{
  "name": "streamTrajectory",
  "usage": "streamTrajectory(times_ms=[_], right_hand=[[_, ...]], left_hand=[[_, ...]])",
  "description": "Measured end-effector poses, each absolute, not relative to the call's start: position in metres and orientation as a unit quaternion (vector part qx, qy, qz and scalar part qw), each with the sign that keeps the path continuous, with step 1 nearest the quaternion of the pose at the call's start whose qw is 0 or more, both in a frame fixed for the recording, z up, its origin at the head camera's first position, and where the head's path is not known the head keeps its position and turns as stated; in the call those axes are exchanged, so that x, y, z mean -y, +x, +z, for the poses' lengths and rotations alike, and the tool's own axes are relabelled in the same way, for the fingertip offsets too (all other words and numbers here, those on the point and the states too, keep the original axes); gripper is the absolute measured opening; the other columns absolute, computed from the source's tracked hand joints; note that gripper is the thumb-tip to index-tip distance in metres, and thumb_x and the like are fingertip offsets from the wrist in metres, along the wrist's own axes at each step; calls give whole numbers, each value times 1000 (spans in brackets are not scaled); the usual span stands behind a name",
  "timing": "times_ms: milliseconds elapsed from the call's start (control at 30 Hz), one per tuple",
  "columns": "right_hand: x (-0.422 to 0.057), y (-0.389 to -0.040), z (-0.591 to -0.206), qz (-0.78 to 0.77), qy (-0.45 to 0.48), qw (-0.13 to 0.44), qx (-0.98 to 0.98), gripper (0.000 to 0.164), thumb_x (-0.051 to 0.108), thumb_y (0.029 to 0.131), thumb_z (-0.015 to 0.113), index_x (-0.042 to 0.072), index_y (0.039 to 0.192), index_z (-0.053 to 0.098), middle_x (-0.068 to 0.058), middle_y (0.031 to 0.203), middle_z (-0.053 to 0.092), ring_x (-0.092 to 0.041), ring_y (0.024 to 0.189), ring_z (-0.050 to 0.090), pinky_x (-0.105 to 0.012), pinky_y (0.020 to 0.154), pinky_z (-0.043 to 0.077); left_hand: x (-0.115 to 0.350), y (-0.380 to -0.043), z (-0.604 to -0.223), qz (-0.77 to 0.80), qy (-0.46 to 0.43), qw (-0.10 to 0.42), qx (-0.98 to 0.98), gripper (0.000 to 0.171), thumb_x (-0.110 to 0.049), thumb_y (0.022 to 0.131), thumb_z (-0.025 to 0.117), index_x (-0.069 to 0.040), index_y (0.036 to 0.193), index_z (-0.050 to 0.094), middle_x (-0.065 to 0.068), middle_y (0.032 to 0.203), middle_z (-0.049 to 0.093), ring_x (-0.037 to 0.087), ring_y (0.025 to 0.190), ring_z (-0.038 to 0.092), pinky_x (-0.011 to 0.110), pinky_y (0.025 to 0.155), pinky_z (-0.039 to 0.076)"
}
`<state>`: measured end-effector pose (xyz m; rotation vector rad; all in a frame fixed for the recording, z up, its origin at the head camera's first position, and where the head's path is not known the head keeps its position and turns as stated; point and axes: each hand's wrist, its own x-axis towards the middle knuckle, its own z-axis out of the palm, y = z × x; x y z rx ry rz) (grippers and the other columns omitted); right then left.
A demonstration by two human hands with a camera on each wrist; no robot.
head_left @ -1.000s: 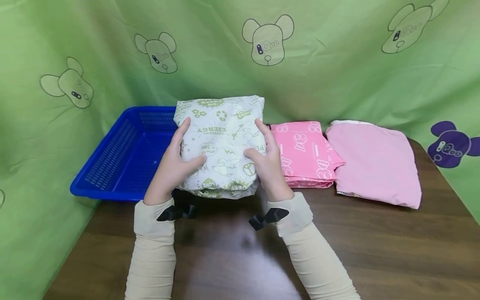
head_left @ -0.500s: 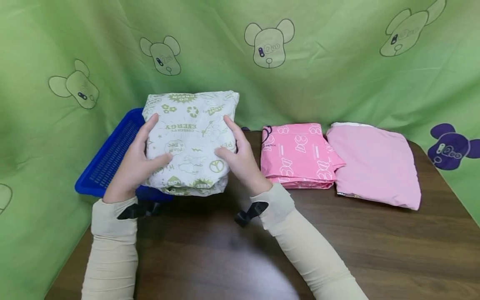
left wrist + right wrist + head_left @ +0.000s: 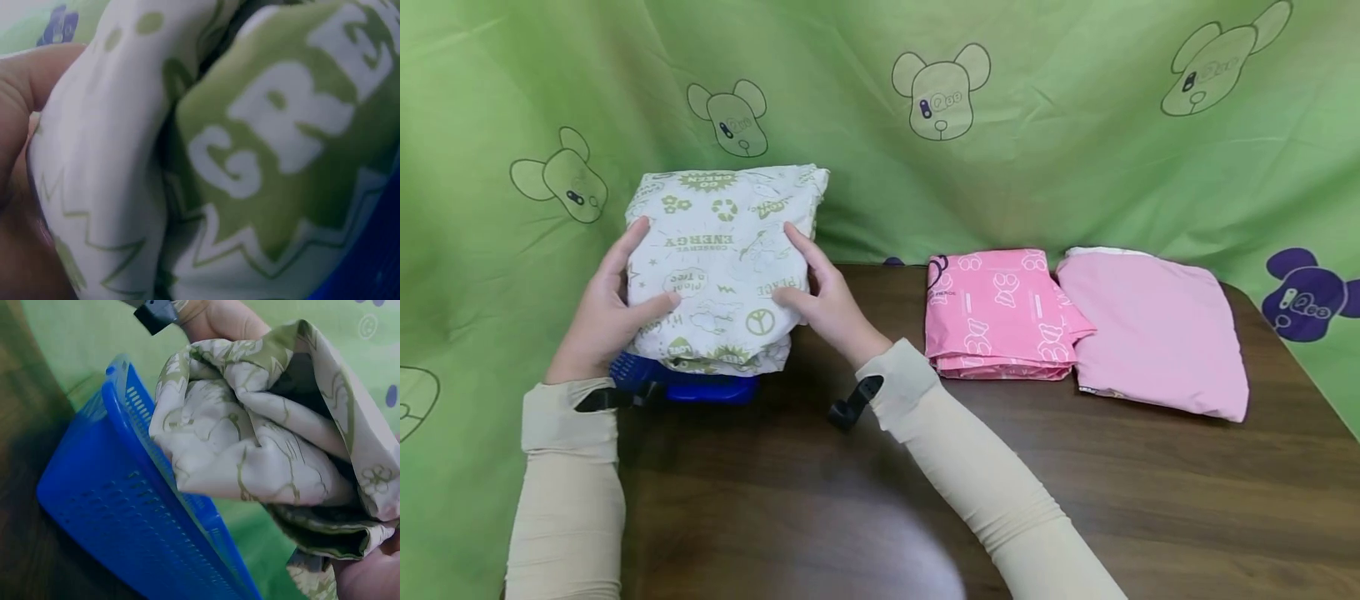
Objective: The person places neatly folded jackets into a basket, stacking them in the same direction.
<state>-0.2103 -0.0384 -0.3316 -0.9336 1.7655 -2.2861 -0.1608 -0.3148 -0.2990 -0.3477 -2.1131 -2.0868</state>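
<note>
Between both hands I hold a folded white cloth (image 3: 715,258) with a green print of words and symbols. My left hand (image 3: 606,300) grips its left side, thumb on top. On the opposite side my right hand (image 3: 831,304) grips it the same way. The bundle hangs over the blue plastic basket (image 3: 715,390), hiding most of it in the head view. In the right wrist view, loose folds of the cloth (image 3: 250,437) show above the rim of the basket (image 3: 137,487). Close up in the left wrist view, the cloth (image 3: 269,125) fills most of the picture.
On the brown table (image 3: 760,500), a folded bright pink cloth (image 3: 1000,317) with white figures lies right of centre. A pale pink folded cloth (image 3: 1157,333) lies beside it, further right. A green curtain (image 3: 835,108) with bear heads hangs behind and at the left.
Both hands have carried the white cloth left, from beside the pink cloth to over the blue basket. The two pink cloths stay where they were.
</note>
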Motion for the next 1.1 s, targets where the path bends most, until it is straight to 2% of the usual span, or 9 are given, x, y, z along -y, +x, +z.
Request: streamTrajectory(times_ms=[300, 500, 667, 700, 767, 867, 967, 1000, 1100], right_hand=[[68, -219, -337, -786, -266, 100, -549, 76, -8, 93, 56, 17, 161, 31, -17, 147, 49, -12, 110, 55, -23, 86, 51], [83, -224, -348, -799, -235, 140, -535, 78, -11, 93, 56, 17, 161, 29, -15, 150, 45, -12, 105, 55, -21, 84, 51], [90, -230, -359, -795, -214, 171, -541, 83, -12, 92, 58, 18, 162, 25, -9, 162, 31, -15, 122, 49, -23, 89, 49], [90, -231, -361, -792, -210, 177, -545, 83, -11, 92, 59, 18, 162, 25, -8, 163, 28, -16, 124, 48, -24, 89, 49], [92, -232, -363, -783, -204, 186, -557, 84, -11, 92, 60, 18, 162, 24, -8, 165, 25, -17, 126, 47, -24, 89, 48], [93, -234, -364, -762, -201, 198, -583, 85, -10, 93, 61, 19, 163, 23, -10, 162, 30, -18, 116, 52, -24, 86, 49], [94, -236, -363, -723, -210, 199, -628, 85, -8, 94, 62, 20, 163, 21, -14, 158, 35, -19, 105, 56, -24, 80, 50], [95, -237, -362, -706, -216, 196, -645, 85, -7, 94, 63, 19, 163, 20, -14, 158, 34, -19, 103, 56, -24, 79, 50], [96, -237, -359, -653, -235, 175, -698, 84, -3, 95, 64, 17, 163, 20, -11, 163, 29, -18, 118, 52, -24, 84, 49]], left_hand=[[341, -168, -305, -689, -86, 79, 715, 98, 22, 85, 63, -32, 160, 31, 8, 148, 42, 11, 101, 65, 23, 73, 58], [356, -180, -317, -619, -72, 88, 777, 95, 18, 87, 64, -30, 161, 28, 4, 168, 20, 4, 105, 59, 16, 74, 55], [365, -190, -329, -540, -48, 82, 836, 95, 11, 88, 67, -34, 161, 25, 5, 167, 21, 2, 99, 59, 16, 72, 55], [367, -191, -331, -523, -46, 83, 847, 95, 9, 88, 67, -35, 161, 25, 4, 167, 21, 3, 107, 58, 15, 73, 54], [369, -191, -334, -499, -46, 82, 862, 95, 6, 89, 69, -35, 161, 24, -1, 167, 22, 9, 123, 53, 14, 81, 52], [371, -191, -334, -470, -50, 79, 878, 95, 3, 89, 69, -34, 162, 22, -8, 168, 18, 20, 145, 32, 11, 93, 44], [373, -190, -332, -454, -51, 67, 887, 95, 2, 89, 68, -32, 163, 19, -2, 169, 15, 30, 148, 25, 10, 95, 40], [374, -190, -331, -448, -49, 61, 890, 96, 2, 90, 68, -32, 163, 17, 1, 170, 14, 34, 146, 27, 12, 92, 43], [375, -191, -329, -431, -41, 41, 900, 98, 3, 90, 67, -30, 164, 12, 8, 170, 8, 40, 148, 21, 32, 110, 38]])
